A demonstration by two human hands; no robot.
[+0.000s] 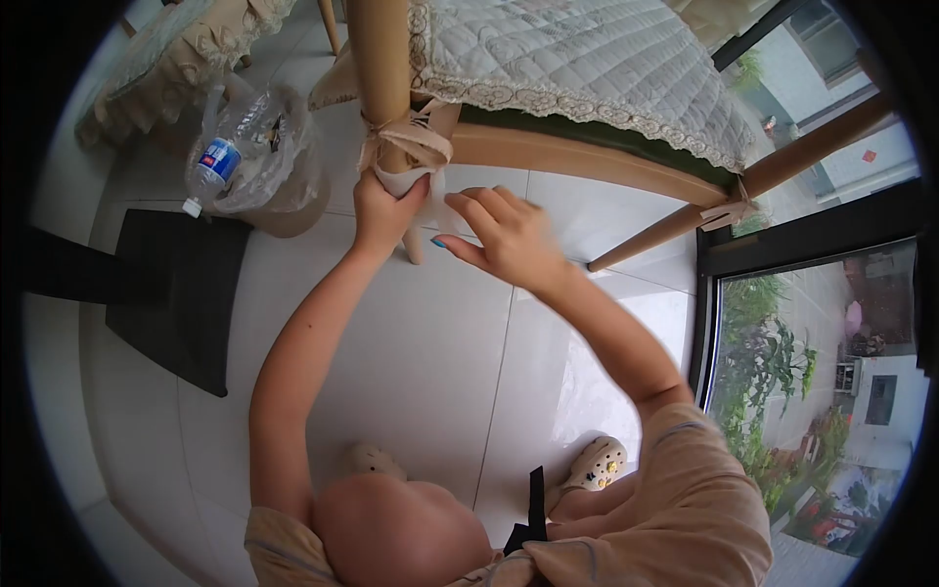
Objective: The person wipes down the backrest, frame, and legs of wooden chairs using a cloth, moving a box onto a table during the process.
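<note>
A white, thin strip (pixel 399 182) wraps around the wooden chair leg (pixel 382 64), just below a beige fabric bow (pixel 416 143) tied there. My left hand (pixel 383 213) is closed around the leg, its thumb pressing on the strip. Just to the right, my right hand (pixel 507 233) has curled fingers at the pale, see-through end of the strip. Its thumb, with a blue nail, points left and stands apart from the index finger. Blur hides the exact grip there. Above both hands is the chair's quilted, lace-edged cushion (pixel 567 68).
At the left, a plastic bottle (pixel 217 161) lies in a bag-lined bin (pixel 293 210). Near it stands a dark flat base (pixel 181 293) with a post. A black-framed glass door (pixel 706 303) is at the right. My clog shoe (pixel 599 463) rests on the tiled floor (pixel 421 342).
</note>
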